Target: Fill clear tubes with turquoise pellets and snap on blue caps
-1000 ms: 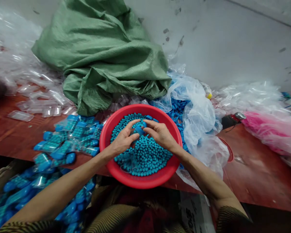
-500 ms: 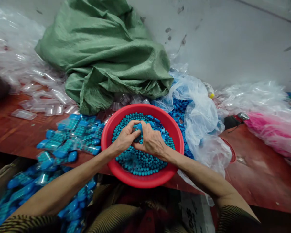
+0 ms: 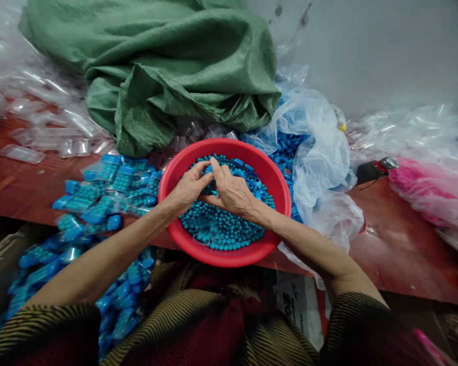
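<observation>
Both hands meet over a red basin (image 3: 229,259) filled with small turquoise beads (image 3: 232,231). Between them is a small clear container with a blue cap (image 3: 208,188), mostly covered by fingers. My left hand (image 3: 189,189) is closed round its left side, thumb and index finger near the top. On the other side, my right hand (image 3: 233,192) grips it with the thumb underneath and the index finger raised at the cap. Whether the cap is fully seated is hidden. Loose blue caps (image 3: 257,188) lie on the beads at the basin's right.
Bead-filled capped containers (image 3: 99,203) are heaped left of the basin, with more (image 3: 125,305) below the table edge. Clear containers (image 3: 74,147) lie farther back. A green sack (image 3: 175,76) stands behind; a plastic bag (image 3: 316,152) with blue caps and pink bags (image 3: 423,188) sit right.
The view has shifted, so the basin and table appear higher. Both hands stay together on the container; its blue cap, plain before, is now mostly behind the fingers.
</observation>
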A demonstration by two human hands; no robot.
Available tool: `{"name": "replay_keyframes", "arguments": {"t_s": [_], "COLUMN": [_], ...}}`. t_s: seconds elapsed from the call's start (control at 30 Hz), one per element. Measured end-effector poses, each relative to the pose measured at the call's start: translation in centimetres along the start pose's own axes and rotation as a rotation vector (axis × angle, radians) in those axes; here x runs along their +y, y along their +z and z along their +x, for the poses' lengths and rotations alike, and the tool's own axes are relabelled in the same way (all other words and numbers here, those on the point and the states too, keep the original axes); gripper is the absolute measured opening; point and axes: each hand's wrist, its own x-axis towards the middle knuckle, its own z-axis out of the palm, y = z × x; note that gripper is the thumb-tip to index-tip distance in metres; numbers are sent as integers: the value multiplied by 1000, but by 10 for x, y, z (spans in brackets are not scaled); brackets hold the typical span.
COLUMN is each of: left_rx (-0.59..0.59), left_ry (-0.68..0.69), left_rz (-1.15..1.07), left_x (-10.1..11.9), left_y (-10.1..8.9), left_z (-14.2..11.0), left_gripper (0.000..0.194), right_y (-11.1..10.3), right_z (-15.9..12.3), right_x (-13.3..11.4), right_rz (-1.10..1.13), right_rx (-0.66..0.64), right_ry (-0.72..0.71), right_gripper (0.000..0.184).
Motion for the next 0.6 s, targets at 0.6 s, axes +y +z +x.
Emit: {"name": "replay_keyframes", "arguments": {"t_s": [0.6], "left_rx": [112], "left_ry": [103], "left_rz": [282], "left_x": [24], "left_y": [-20], "left_z": [-27], "left_gripper": [30], "right_y": [-12], "right_z": [-26], "right_x": [4], "right_rz": [259], "right_rx": [-36], "right_ry": [-117], "right_gripper": [76]}}
